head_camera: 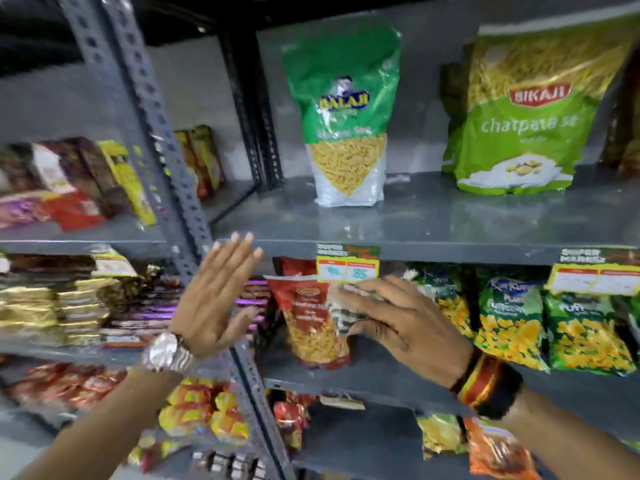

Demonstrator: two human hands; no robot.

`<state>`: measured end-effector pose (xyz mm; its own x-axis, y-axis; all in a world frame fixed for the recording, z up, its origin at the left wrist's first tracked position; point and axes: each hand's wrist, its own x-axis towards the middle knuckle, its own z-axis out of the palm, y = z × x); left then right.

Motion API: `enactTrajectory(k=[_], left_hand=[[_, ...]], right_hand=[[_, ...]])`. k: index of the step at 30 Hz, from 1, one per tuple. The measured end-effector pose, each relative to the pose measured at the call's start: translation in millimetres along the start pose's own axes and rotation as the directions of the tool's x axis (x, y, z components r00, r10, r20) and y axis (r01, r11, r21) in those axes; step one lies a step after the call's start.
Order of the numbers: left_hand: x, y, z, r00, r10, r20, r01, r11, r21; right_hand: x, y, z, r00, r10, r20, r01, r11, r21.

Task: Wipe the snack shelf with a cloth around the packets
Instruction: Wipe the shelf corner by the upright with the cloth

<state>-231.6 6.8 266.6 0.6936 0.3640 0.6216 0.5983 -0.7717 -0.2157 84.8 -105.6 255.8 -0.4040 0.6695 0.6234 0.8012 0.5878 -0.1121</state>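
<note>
While two packets (349,116) stand above, left hand (216,296) splays empty — right hand (405,317) grips cloth (343,311).

The cloth (341,311) is blurred, half hidden under the right hand (405,320).

We read "BALAJI" on the green-and-white sev pouch (346,112) at twelve o'clock, "BIKAJI chatpata" on the green-yellow bag (530,112) at two, "85" on the yellow price tag (347,268).
</note>
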Motion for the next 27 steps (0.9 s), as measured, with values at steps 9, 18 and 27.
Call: enactTrajectory(k=[9, 18, 27], left_hand=[[103, -156, -90, 0.976, 0.066, -0.21, 0.011, 0.938, 0.347], [116, -186, -72, 0.953, 0.085, -0.291, 0.045, 0.91, 0.412], [117, -191, -63, 0.926, 0.11, -0.361, 0.047, 0.916, 0.399]], right_hand=[[204, -10, -11, 0.993, 0.05, -0.108, -0.052, 0.999, -0.016], [353, 43, 69, 0.967, 0.252, 0.037, -0.246, 0.962, -0.119], [407, 130, 135, 0.891, 0.445, 0.091, -0.412, 0.877, -0.249]])
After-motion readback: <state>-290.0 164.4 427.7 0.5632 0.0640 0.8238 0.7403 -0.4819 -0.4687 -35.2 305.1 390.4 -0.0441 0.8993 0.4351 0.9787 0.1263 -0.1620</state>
